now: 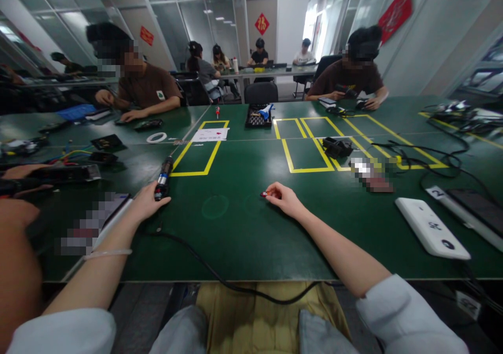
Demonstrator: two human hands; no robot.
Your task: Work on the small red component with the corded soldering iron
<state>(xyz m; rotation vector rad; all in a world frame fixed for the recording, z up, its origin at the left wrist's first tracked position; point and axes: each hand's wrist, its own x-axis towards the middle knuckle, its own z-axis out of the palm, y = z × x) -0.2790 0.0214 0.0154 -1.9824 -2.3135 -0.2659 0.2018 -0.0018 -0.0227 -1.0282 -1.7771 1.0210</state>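
My left hand [148,202] is wrapped round the lower part of a dark cylindrical tool [164,175] with a blue and silver band, at the left of the green table [236,254]. The tool's far end points away from me. To the right of centre, my right hand [283,199] pinches a small red and dark piece [264,194] between thumb and fingertips, just over the table top. What exactly the piece is cannot be made out. A black cable [188,246] runs from near my left wrist over the table's front edge.
A white power bank [432,228] lies at the right, near black cables. Further back are a black block [337,147], a tray of small parts [255,118], a white sheet [210,135] and a tape roll [156,137]. Another person's arm [18,228] reaches in at the left.
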